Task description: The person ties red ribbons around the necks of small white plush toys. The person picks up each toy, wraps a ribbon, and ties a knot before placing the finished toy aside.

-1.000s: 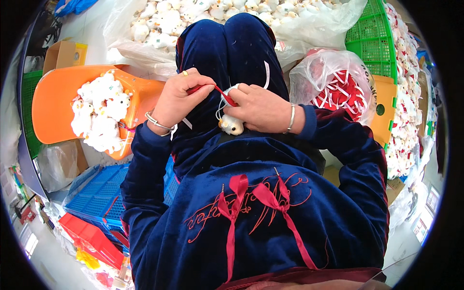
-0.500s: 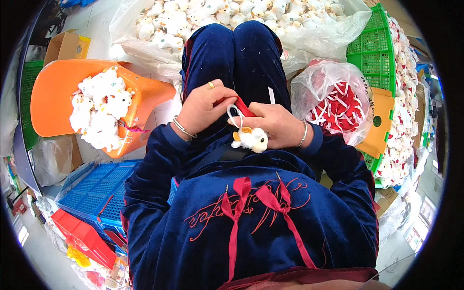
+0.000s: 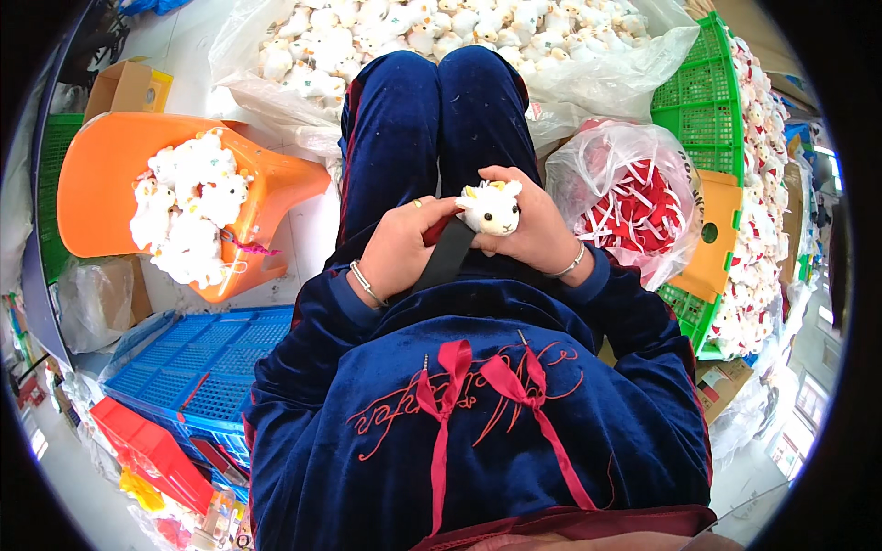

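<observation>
A small white plush sheep [image 3: 493,210], with dark eyes and yellowish horns, is held upright over my lap. My right hand [image 3: 537,231] wraps round it from the right, fingers behind and thumb below the head. My left hand [image 3: 401,246] meets it from the left, its fingers closed on a piece of red cloth [image 3: 435,230] tucked against the toy. The toy's body is mostly hidden by the hands. A dark strap [image 3: 446,254] passes in front of the red cloth.
An orange chair [image 3: 101,188] at left bears several white plush toys [image 3: 188,202]. A plastic bag [image 3: 634,147] of red pieces with white ribbons [image 3: 638,213] stands at right. Beyond my knees lies a big bag of plush toys [image 3: 404,28]. Blue [image 3: 197,354] and green crates [image 3: 703,92] flank me.
The toy has turned from lying sideways to upright, facing up, and moved higher. My left hand has come down beside it with the red cloth. The white loop is now out of sight.
</observation>
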Tool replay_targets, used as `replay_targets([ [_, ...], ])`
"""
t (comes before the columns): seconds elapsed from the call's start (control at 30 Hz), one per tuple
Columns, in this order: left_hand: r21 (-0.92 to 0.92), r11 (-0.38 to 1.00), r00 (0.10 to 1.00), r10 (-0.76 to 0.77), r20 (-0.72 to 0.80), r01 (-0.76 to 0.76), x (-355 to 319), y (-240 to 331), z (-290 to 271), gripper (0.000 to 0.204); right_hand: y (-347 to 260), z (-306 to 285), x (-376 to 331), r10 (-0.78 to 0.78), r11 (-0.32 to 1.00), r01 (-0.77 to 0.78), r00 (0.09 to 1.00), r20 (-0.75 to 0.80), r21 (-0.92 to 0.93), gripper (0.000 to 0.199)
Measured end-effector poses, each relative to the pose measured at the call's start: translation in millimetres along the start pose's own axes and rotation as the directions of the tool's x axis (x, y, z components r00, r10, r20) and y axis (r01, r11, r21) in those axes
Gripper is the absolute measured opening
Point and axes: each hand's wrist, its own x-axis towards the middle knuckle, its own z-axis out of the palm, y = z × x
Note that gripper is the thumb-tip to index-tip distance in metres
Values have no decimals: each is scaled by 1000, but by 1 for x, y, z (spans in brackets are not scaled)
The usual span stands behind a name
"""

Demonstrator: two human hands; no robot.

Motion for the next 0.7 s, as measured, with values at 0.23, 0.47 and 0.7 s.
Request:
replay_targets([
  [0.23,-266,915,951,-271,151,303,13,-15,-11,32,-4,-14,8,234,847,-304,950,208,437,55],
  [0.47,-226,919,916,-241,321,322,54,-14,-42,36,0,-28,43,181,916,-218,974,139,338,49],
  [0.7,-333,847,910,-384,156,414,72,-6,-29,44,-8,-27,65,35,893,-86,992,122,441,39],
])
